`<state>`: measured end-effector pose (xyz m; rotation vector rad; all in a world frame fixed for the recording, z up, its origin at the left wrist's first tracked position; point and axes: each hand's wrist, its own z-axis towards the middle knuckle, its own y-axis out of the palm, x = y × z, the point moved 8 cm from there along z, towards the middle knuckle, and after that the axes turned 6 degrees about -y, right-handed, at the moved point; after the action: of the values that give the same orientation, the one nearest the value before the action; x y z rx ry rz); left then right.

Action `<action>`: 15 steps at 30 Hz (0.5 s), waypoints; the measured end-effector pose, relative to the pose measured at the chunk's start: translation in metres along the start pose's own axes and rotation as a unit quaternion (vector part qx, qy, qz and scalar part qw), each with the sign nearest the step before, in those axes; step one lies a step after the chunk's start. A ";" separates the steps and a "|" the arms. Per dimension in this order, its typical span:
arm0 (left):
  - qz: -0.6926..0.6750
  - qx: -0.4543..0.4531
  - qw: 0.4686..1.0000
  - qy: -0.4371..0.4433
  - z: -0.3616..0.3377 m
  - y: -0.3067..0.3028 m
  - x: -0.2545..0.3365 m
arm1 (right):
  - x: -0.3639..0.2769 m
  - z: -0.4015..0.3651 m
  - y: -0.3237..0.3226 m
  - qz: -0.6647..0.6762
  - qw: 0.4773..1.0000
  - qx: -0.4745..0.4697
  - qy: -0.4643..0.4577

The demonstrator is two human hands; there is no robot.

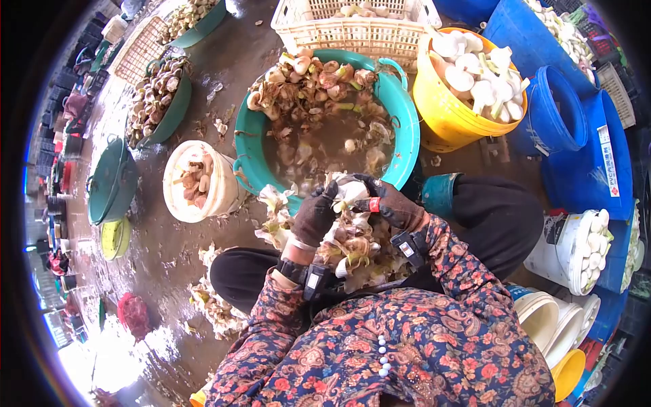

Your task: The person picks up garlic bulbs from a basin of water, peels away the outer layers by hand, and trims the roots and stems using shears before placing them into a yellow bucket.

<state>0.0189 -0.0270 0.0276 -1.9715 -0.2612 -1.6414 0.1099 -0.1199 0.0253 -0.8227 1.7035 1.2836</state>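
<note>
My left hand (314, 216), in a dark glove, is closed on a pale garlic bulb (350, 192) over my lap. From the other side my right hand (399, 205), also gloved, grips the same bulb, with something red at its thumb. Loose garlic skins (349, 244) are heaped under both hands. Just beyond them stands a green tub (242, 136) with murky water and unpeeled, brownish garlic bulbs (312, 88) piled at its far side.
A yellow bucket (434, 122) of peeled white garlic stands at the right. At the left are a white bucket (178, 203) and green tubs (108, 183). A cream crate (352, 34) sits behind, blue bins (583, 163) at the far right. Skins litter the wet floor.
</note>
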 end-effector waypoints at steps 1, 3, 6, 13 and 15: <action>0.237 0.033 0.964 0.115 -0.005 0.000 0.013 | -0.003 0.003 0.001 -0.021 0.999 0.009 -0.022; 0.244 0.040 0.959 0.136 -0.004 -0.003 0.011 | -0.028 0.000 0.008 -0.280 0.954 0.024 -0.105; 0.270 0.029 0.957 0.106 0.000 -0.005 0.022 | -0.062 -0.012 0.039 -0.696 0.660 0.039 -0.280; -0.192 -0.066 0.967 -0.151 -0.023 0.000 0.009 | -0.005 -0.001 -0.048 0.124 0.961 0.245 0.026; 0.009 -0.237 0.968 -0.085 -0.047 0.019 0.008 | 0.003 0.004 -0.074 -0.186 0.961 0.186 -0.090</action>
<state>-0.0097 -0.0689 0.0339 -2.4640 0.0999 -1.6340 0.1736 -0.1358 -0.0089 -0.7322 1.4919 0.7305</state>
